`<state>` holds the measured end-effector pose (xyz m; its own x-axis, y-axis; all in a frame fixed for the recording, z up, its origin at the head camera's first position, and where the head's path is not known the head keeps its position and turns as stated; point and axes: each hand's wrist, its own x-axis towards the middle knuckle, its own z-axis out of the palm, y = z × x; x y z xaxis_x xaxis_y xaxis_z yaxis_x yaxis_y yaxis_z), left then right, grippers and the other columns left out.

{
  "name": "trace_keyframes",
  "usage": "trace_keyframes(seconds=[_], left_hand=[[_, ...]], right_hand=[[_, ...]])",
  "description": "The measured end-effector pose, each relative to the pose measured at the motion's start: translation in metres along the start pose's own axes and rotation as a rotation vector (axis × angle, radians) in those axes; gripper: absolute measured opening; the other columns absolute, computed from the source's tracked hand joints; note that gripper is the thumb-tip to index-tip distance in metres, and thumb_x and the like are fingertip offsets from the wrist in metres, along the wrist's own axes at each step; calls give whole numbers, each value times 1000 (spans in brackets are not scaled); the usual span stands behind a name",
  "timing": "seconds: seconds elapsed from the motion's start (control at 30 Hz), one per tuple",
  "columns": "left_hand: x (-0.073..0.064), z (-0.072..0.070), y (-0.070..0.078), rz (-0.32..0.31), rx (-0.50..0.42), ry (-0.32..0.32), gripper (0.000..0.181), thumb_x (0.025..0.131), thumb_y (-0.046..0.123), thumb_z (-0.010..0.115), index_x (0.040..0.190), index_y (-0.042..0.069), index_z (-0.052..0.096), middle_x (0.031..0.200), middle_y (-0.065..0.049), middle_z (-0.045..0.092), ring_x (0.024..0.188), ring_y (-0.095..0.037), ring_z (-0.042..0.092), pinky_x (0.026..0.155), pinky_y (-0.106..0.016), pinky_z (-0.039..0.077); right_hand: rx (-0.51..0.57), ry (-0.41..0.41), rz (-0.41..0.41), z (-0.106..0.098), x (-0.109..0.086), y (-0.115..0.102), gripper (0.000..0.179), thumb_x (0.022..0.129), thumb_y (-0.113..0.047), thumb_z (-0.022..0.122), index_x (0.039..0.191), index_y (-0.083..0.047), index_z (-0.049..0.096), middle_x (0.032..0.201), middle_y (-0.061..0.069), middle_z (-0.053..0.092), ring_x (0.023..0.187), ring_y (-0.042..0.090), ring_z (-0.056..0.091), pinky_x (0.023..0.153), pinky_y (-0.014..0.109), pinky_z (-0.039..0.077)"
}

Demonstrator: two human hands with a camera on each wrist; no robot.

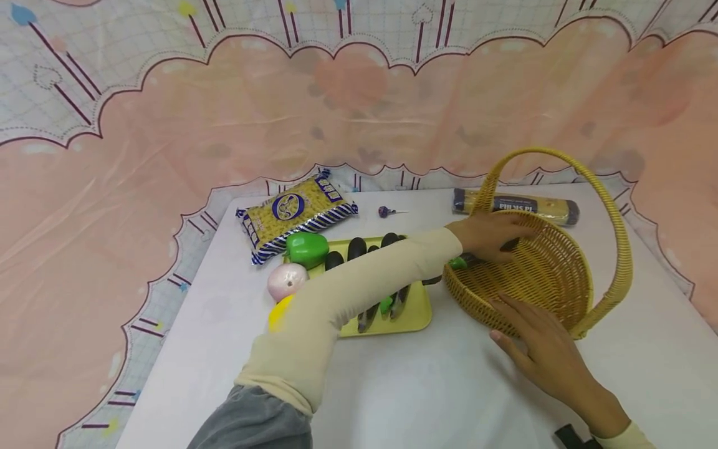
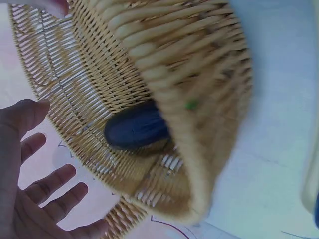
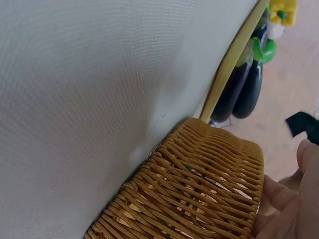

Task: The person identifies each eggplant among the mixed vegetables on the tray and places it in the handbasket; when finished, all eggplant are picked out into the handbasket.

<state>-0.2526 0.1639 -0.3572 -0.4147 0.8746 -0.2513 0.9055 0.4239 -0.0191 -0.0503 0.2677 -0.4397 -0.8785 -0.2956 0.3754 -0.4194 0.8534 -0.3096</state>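
A yellow wicker basket with a tall arched handle stands at the right of the table. My left hand reaches into it from the left, and in the left wrist view its fingers are spread and hold nothing. Beneath that hand an eggplant lies in the basket, its green cap end against the left wall. My right hand rests its extended fingers at the near rim, thumb apart. In the right wrist view, fingers touch the rim beside the woven wall.
Left of the basket, a yellow tray holds several eggplants, partly hidden by my left sleeve. A green bell pepper, a pink onion and something yellow sit along its left side. Behind are a pasta bag, a lollipop and a long package.
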Motion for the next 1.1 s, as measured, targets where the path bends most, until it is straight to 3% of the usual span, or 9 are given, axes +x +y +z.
trace_keyframes(seconds=[0.13, 0.33, 0.53, 0.67, 0.87, 1.1], left_hand=[[-25, 1, -12, 14, -40, 22, 59, 99, 46, 50, 153, 32, 31, 158, 0, 29, 143, -14, 32, 114, -36, 32], [-64, 14, -34, -6, -82, 19, 58, 99, 47, 52, 152, 32, 34, 156, -1, 32, 143, -17, 31, 116, -52, 24], [-107, 29, -54, -33, -127, 41, 63, 99, 43, 55, 155, 26, 31, 154, -4, 33, 144, -22, 31, 117, -55, 20], [-132, 39, -63, -52, -146, 22, 59, 98, 39, 57, 152, 27, 35, 154, -6, 34, 144, -23, 30, 116, -57, 20], [-161, 52, -71, -73, -174, -16, 60, 96, 34, 63, 150, 25, 38, 154, -7, 35, 144, -26, 29, 115, -61, 20], [-180, 62, -78, -90, -197, -63, 62, 94, 16, 61, 150, 25, 39, 159, -10, 26, 149, -28, 20, 115, -62, 18]], right_hand=[[1, -14, 12, -1, 0, -1, 57, 88, -29, 73, 139, -12, 56, 139, 21, 54, 119, 45, 52, 94, 67, 37], [7, -34, 26, 1, -1, 1, 57, 89, -31, 71, 140, -13, 54, 138, 23, 53, 119, 47, 51, 94, 69, 35], [4, -15, 15, 1, 1, -1, 56, 87, -29, 74, 137, -9, 57, 136, 20, 56, 118, 42, 53, 95, 63, 35], [2, -2, -1, 2, 2, -2, 56, 86, -27, 75, 136, -8, 57, 132, 18, 60, 113, 38, 55, 95, 60, 35], [6, 12, -7, 2, 2, -2, 57, 85, -27, 76, 136, -8, 57, 130, 18, 61, 110, 37, 56, 96, 62, 34], [12, 17, -10, 3, 2, -2, 59, 84, -24, 77, 136, -10, 56, 129, 18, 62, 112, 38, 56, 97, 62, 33]])
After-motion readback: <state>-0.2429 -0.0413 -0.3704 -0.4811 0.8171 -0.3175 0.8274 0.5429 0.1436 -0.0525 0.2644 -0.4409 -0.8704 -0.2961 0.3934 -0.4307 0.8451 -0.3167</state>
